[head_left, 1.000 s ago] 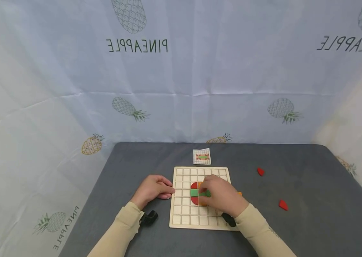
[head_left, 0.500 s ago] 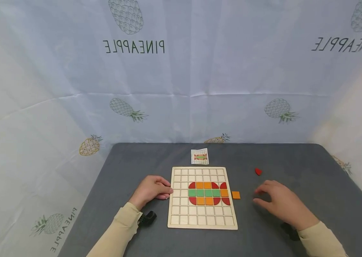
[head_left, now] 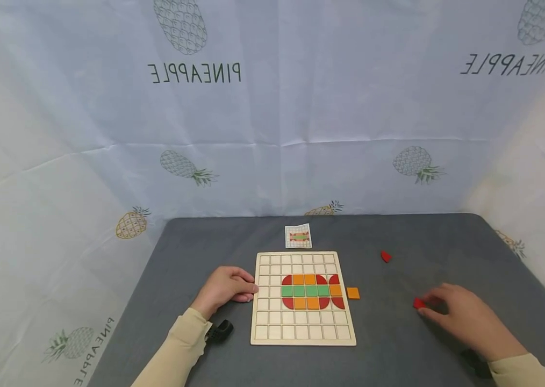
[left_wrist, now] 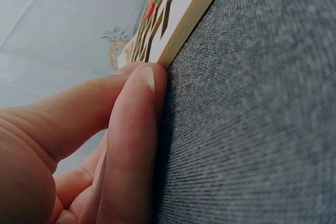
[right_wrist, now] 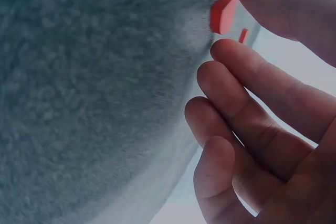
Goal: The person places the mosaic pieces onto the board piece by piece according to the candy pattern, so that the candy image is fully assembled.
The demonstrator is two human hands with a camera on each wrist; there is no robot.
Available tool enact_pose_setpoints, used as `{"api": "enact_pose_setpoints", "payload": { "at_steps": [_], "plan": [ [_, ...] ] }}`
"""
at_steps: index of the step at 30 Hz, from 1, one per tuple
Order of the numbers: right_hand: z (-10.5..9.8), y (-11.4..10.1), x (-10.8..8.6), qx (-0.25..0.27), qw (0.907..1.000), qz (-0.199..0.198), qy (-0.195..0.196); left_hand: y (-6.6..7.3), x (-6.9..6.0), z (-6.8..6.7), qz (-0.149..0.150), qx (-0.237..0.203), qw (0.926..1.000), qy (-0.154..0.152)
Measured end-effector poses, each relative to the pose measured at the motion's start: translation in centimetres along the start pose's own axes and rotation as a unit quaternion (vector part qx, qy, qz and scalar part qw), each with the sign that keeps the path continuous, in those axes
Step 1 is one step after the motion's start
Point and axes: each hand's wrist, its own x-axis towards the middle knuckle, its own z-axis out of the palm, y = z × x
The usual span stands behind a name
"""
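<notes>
In the head view a pale wooden grid board [head_left: 289,325] lies on the table, several red, orange and green tiles set in its cells. My left hand [head_left: 224,290] is at its left edge; the left wrist view has thumb and fingertip together, pinching the board's edge [left_wrist: 191,22]. Over at the right, my right hand [head_left: 466,317] is beside a red quarter-round piece [head_left: 418,303]. In the right wrist view this red piece [right_wrist: 223,11] lies near the thumb tip, with a gap to the index fingertip; the fingers are loosely bent and hold nothing.
An orange square tile [head_left: 353,293] lies just right of the board. Farther back on the grey table [head_left: 374,333] is a second red piece [head_left: 386,256]. A small pattern card [head_left: 298,236] lies behind the board. Pineapple-printed cloth [head_left: 263,107] hangs at the back and sides.
My right hand has left the board and moved right to the nearer red piece, uncovering the tiles and the orange square. My left hand stays at the board's edge.
</notes>
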Motion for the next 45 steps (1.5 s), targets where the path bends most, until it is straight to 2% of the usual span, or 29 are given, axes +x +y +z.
{"api": "enact_pose_setpoints", "payload": {
  "at_steps": [4,11,16,21,25,33,40,45],
  "plan": [
    [0.2,-0.1,0.4,0.004,0.9999,0.008,-0.007,-0.1,-0.3,0.0,0.001,-0.004,1.0000,-0.002],
    [0.8,-0.7,1.4,-0.001,0.9999,-0.012,0.002,-0.2,-0.4,-0.1,0.001,-0.006,1.0000,0.000],
    [0.8,-2.5,2.8,0.009,0.9999,-0.012,-0.003,-0.2,-0.4,-0.4,0.004,-0.006,1.0000,0.002],
    [1.0,-6.4,5.1,0.026,0.9992,-0.032,0.002,-0.2,-0.5,-0.5,0.002,-0.007,1.0000,0.004],
    [1.4,-10.6,7.3,0.040,0.9977,-0.054,0.008,-0.2,-0.5,-0.4,0.004,-0.007,1.0000,0.004],
    [2.9,-18.5,11.1,0.075,0.9951,-0.064,-0.004,0.0,-0.1,-0.1,0.006,-0.014,0.9999,-0.002],
    [5.5,-22.9,13.3,0.106,0.9892,-0.100,-0.017,0.0,-0.1,-0.1,0.007,-0.016,0.9999,-0.001],
    [6.8,-24.9,14.0,0.079,0.9875,-0.136,-0.017,0.0,-0.2,-0.1,0.010,-0.019,0.9998,-0.001]
  ]
}}
